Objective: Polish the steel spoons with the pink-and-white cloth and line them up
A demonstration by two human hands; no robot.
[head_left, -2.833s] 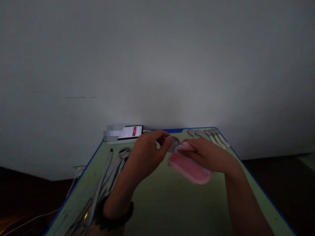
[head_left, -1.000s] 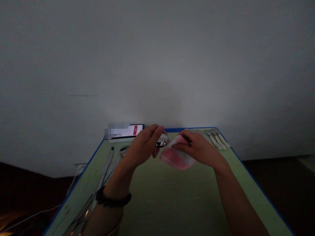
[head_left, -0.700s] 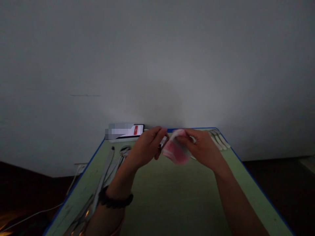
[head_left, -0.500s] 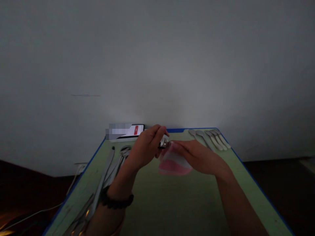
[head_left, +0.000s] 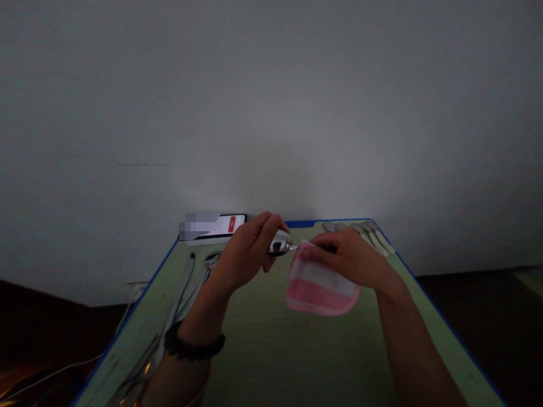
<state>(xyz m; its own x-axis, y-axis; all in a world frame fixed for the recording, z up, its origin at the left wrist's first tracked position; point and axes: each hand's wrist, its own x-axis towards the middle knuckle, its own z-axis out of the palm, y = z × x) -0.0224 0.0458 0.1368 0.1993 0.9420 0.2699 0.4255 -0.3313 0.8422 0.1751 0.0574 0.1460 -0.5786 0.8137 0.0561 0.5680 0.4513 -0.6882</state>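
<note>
Above the middle of the table, my left hand (head_left: 250, 246) is closed on a shiny metal spoon (head_left: 278, 244). The rounded bowl sticks out past my fingers, and its thin neck points right. My right hand (head_left: 345, 254) pinches a pink and white striped cloth (head_left: 324, 291) against the spoon just beyond the neck. The cloth's lower part hangs loose over the tabletop. Most of the spoon's handle is hidden by the cloth and my right fingers.
The green table (head_left: 271, 350) has a blue edge and stands against a grey wall. Several metal utensils (head_left: 180, 294) lie at the left, partly behind my forearm. Several spoons (head_left: 373, 234) lie at the back right. A lit phone (head_left: 224, 226) rests at the back left.
My right hand has moved slightly right along the spoon with the cloth, baring more of the bowl and neck. The cloth hangs more spread out. My left hand keeps its hold.
</note>
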